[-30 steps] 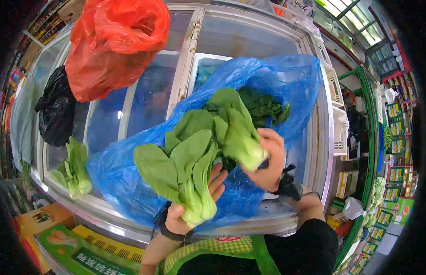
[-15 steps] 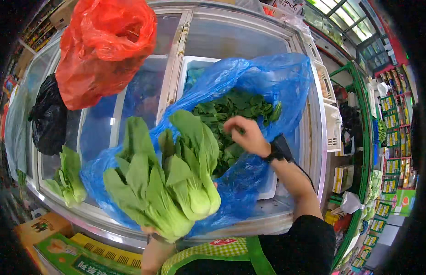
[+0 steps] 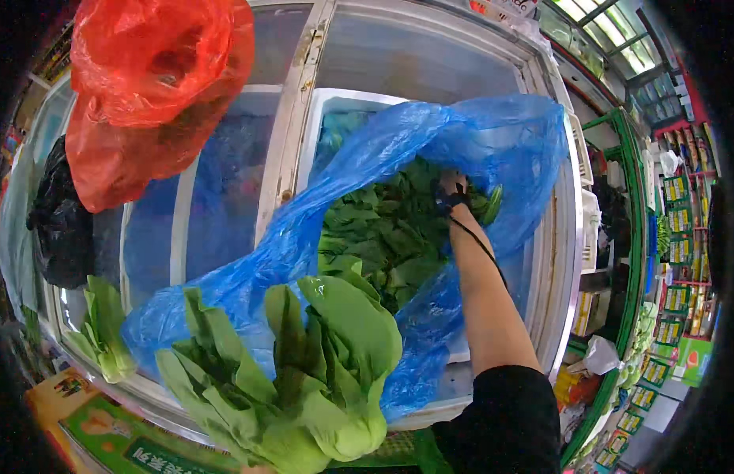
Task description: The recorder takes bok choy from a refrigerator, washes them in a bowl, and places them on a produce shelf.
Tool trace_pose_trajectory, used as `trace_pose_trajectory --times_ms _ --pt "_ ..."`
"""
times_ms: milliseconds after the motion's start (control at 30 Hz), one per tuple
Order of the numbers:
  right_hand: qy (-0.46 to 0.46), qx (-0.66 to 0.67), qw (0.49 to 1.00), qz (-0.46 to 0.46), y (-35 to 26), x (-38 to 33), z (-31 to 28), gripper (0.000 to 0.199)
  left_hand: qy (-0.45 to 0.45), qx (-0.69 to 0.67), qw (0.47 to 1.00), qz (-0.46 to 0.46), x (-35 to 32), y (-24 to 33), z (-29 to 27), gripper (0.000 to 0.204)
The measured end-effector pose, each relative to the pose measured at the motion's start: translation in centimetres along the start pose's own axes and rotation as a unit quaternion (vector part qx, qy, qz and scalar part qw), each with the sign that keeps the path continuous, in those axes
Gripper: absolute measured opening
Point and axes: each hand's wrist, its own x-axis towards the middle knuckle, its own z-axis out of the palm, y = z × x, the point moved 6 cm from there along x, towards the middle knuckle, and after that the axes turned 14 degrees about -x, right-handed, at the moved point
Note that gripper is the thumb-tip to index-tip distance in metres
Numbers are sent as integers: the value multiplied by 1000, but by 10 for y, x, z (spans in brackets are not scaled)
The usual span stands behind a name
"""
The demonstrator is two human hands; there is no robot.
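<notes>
Several heads of bok choy, pale green at the base with broad leaves, fill the lower middle, gripped from below by my left hand. Only a sliver of that hand shows at the bottom edge. Behind them a large blue plastic bag lies with its mouth spread wide, and dark leafy greens are inside it. My right hand, with a dark band at the wrist, reaches deep into the bag at its far right side. Its fingers are hidden among the leaves and shadow.
The bag rests on a glass-topped chest freezer with a worn frame. A red plastic bag and a black bag sit at the left. A single bok choy lies near the front left edge. Green shelving stands at the right.
My right hand has moved farther away and down into the greens in the blue bag. The bok choy in my left hand has come lower and nearer. My view has shifted slightly.
</notes>
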Motion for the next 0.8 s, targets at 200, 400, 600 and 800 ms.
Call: trace_pose_trajectory --times_ms 200,400,600,800 --pt "-41 46 998 20 5 -9 -41 41 -6 4 1000 12 2 4 0 103" --pt "-74 64 995 33 9 -15 -45 52 -11 -6 999 32 -9 6 -3 98" --pt "-159 112 981 14 26 -15 -89 63 -14 -17 999 47 -17 8 -6 93" --pt "-177 225 946 -154 53 -49 -243 73 -52 -43 991 115 -38 17 -6 89"
